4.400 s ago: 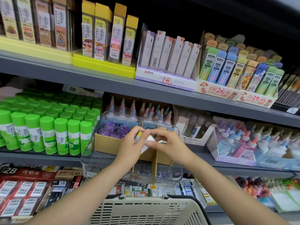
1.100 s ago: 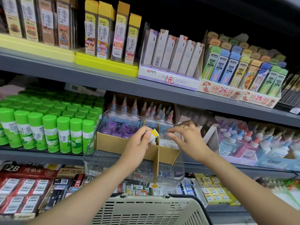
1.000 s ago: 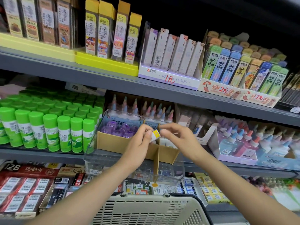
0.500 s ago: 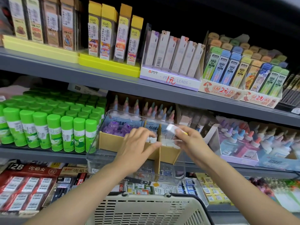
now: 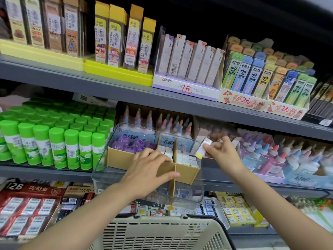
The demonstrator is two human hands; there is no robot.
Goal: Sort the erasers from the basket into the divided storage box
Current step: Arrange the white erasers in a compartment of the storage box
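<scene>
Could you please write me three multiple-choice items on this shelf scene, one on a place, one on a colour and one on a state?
1. Where is the eraser that the right hand holds?
A. Over the right edge of the divided storage box
B. Inside the basket
C. On the top shelf

2. What colour are the caps of the glue sticks left of the box?
A. Blue
B. Green
C. Red

3. What is the left hand doing?
A. Pinching an eraser
B. Gripping the basket handle
C. Resting with straight fingers on the box's cardboard front

Answers: 1 A, the white eraser with a yellow end sits pinched just beside the box's right wall. 2 B, every cap in that row is bright green. 3 C, its fingers lie flat over the divider and hold nothing.
</scene>
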